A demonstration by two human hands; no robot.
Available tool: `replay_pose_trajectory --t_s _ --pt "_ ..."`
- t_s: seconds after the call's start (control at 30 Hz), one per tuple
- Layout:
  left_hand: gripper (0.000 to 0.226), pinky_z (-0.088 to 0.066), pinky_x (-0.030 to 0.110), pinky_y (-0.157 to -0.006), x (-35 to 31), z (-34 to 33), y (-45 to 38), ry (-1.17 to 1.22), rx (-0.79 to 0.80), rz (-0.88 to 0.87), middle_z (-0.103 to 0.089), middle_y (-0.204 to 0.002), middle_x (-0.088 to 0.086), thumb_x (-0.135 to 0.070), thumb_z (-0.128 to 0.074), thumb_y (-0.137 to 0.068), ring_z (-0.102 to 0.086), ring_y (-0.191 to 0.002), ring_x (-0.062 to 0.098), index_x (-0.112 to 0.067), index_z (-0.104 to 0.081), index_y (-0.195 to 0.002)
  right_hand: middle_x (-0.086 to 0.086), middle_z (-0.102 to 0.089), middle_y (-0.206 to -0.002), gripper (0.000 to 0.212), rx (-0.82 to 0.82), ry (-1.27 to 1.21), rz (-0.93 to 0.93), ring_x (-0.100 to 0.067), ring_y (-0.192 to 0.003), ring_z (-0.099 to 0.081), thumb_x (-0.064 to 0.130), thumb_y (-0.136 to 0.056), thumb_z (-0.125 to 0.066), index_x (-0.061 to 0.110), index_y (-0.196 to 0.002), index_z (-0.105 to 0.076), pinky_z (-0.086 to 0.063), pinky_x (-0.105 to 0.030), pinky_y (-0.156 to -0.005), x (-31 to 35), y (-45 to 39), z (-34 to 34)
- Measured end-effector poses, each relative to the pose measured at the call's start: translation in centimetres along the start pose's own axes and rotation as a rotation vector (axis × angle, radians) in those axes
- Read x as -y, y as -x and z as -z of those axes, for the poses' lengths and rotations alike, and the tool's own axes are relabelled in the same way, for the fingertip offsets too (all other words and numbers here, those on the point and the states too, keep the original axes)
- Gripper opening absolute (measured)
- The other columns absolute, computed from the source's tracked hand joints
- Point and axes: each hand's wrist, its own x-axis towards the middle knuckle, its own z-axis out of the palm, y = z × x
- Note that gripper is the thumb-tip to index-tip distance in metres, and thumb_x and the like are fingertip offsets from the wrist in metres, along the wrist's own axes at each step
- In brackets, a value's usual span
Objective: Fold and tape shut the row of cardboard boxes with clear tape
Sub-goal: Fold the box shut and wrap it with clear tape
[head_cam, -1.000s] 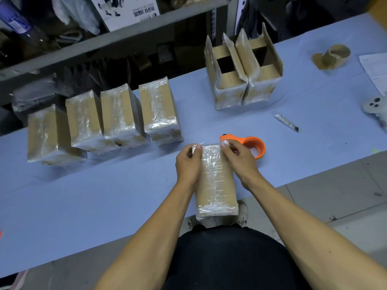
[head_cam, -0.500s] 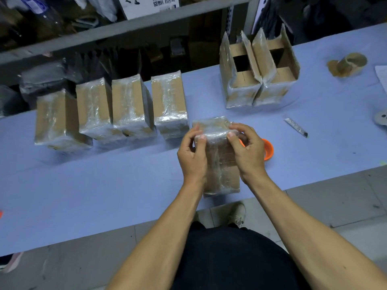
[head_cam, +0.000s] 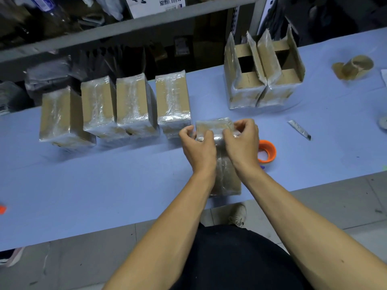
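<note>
Both hands grip a taped box [head_cam: 227,178] at its far end, held over the near edge of the blue counter [head_cam: 104,185]: left hand [head_cam: 199,146] w/ fingers curled round the left corner, right hand [head_cam: 243,141] curled over the right corner. Four sealed boxes [head_cam: 134,105] sit in a row to the left; two open boxes [head_cam: 263,80] stand far right. Orange tape dispenser [head_cam: 267,150] lies just beside the right wrist.

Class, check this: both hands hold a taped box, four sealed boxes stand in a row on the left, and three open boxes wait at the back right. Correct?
Not quite. The head view shows two open boxes at the back right, not three. The rest stands.
</note>
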Motion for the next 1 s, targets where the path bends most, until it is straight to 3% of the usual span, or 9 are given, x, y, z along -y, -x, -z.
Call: replay_pose_trajectory --t_s 0.13,0.3,0.4,0.5,0.57,0.63,0.77,0.93,1.0 --pt "0.017 -0.058 0.048 -0.089 -0.1 0.0 -0.4 -0.039 0.049 0.067 -0.072 -0.103 0.001 -0.015 -0.066 -0.081 -0.070 -0.097 0.025 -0.028 -0.066 -0.091 0.003 -0.048 -0.108 0.028 0.047 0.165 0.051 -0.018 -0.096 -0.054 0.026 -0.080 -0.068 0.017 -0.102 -0.053 -0.041 -0.026 -0.082 0.5 0.0 -0.7" --pt "0.014 -0.053 0.015 -0.079 -0.2 -0.1 -2.0 -0.005 0.020 0.106 -0.076 -0.088 -0.015 -0.014 -0.071 -0.087 -0.070 -0.089 0.002 -0.026 -0.079 -0.088 0.006 -0.071 -0.086 0.011 -0.040 0.135 0.096 -0.016 -0.086 -0.064 0.028 -0.090 -0.062 0.022 -0.089 -0.071 -0.046 -0.030 -0.076 -0.2 -1.3 -0.4" --pt "0.031 -0.053 0.028 -0.101 -0.4 -0.5 -3.5 -0.008 0.125 0.135 -0.071 -0.125 0.006 -0.027 -0.067 -0.096 -0.064 -0.122 0.019 -0.005 -0.074 -0.116 0.006 -0.066 -0.074 0.027 0.059 -0.017 0.010 -0.009 -0.076 -0.058 0.042 -0.095 -0.056 0.023 -0.085 -0.072 -0.045 -0.029 -0.074 -1.1 -2.5 -0.6" --pt "0.063 -0.041 0.038 -0.116 0.4 0.6 -4.4 -0.049 0.377 0.137 -0.046 -0.155 0.004 -0.038 -0.065 -0.097 -0.047 -0.141 0.017 -0.015 -0.044 -0.152 0.012 -0.059 -0.134 0.048 0.274 -0.159 -0.103 0.000 -0.117 -0.055 0.043 -0.097 -0.055 0.025 -0.141 -0.051 -0.044 -0.024 -0.100 -3.3 -2.6 0.1" --pt "0.071 -0.048 0.031 -0.108 2.1 2.4 -4.2 -0.110 0.493 0.102 -0.047 -0.154 -0.005 -0.038 -0.072 -0.092 -0.050 -0.136 0.007 -0.025 -0.040 -0.154 0.020 -0.050 -0.139 0.065 0.371 -0.150 -0.139 0.008 -0.116 -0.053 0.039 -0.096 -0.060 0.030 -0.153 -0.031 -0.048 -0.015 -0.092 -6.0 -1.5 1.0" --pt "0.060 -0.053 0.021 -0.094 4.6 4.2 -3.4 -0.171 0.551 0.099 -0.058 -0.141 -0.011 -0.032 -0.073 -0.091 -0.060 -0.122 -0.002 -0.029 -0.048 -0.146 0.021 -0.053 -0.137 0.057 0.438 -0.116 -0.132 0.006 -0.119 -0.053 0.031 -0.098 -0.059 0.032 -0.150 -0.036 -0.047 -0.015 -0.094 -8.4 -0.2 1.4" --pt "0.044 -0.049 0.022 -0.099 6.8 4.6 -1.7 -0.199 0.563 0.142 -0.063 -0.130 -0.020 -0.026 -0.059 -0.102 -0.060 -0.121 0.003 -0.034 -0.048 -0.145 0.048 -0.053 -0.115 0.035 0.458 -0.060 -0.114 0.025 -0.110 -0.048 0.035 -0.101 -0.050 0.047 -0.133 -0.045 -0.038 0.001 -0.084 -8.9 1.0 1.2" --pt "0.029 -0.044 0.010 -0.082 4.9 1.7 -2.4 -0.344 0.398 0.059 -0.062 -0.111 -0.027 -0.028 -0.048 -0.105 -0.059 -0.102 -0.004 -0.041 -0.053 -0.131 0.013 -0.059 -0.131 0.036 0.384 0.061 -0.083 -0.013 -0.118 -0.055 0.035 -0.103 -0.042 0.034 -0.138 -0.048 -0.042 -0.031 -0.098 -7.3 -1.3 -0.3" --pt "0.030 -0.046 0.019 -0.086 4.1 0.1 -3.3 -0.387 0.344 0.020 -0.065 -0.117 -0.015 -0.027 -0.048 -0.105 -0.061 -0.104 0.009 -0.029 -0.055 -0.134 0.001 -0.061 -0.131 0.036 0.342 0.121 -0.075 -0.025 -0.119 -0.056 0.032 -0.103 -0.041 0.026 -0.138 -0.050 -0.043 -0.035 -0.096 -6.2 -3.0 -1.0"
